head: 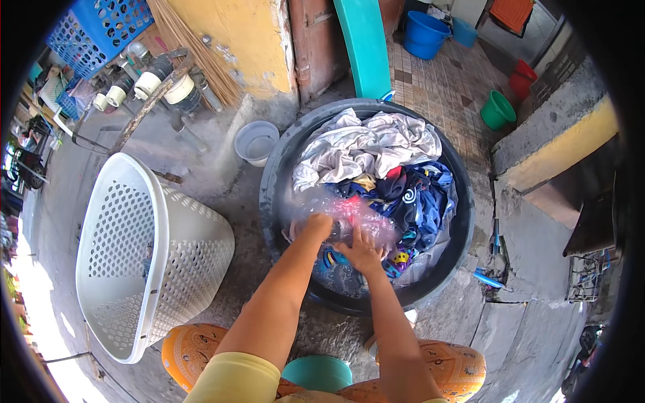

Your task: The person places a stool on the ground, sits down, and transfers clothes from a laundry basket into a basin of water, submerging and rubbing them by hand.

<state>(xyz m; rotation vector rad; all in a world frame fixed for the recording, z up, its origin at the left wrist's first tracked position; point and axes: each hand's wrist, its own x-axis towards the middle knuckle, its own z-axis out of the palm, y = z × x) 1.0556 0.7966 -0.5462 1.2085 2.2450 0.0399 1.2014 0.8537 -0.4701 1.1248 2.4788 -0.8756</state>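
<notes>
A large dark plastic basin [282,151] holds wet laundry. White cloth [373,146] is heaped at its far side, and dark blue patterned clothes [423,201] lie along the right. My left hand [319,225] is curled over the basin's left part, beside a blurred splash; whatever is in its grasp is too blurred to make out. Fingers spread, my right hand [364,253] rests against a pink cloth [360,214] amid the splashing water. A multicoloured patterned cloth [400,261] lies just right of that hand.
A white perforated laundry basket [196,252] stands on its base at the left. Near the basin's far left is a small pale tub [257,141]. A teal board [365,50] leans behind the basin. Pipes [151,75] and a low wall [554,141] flank the area.
</notes>
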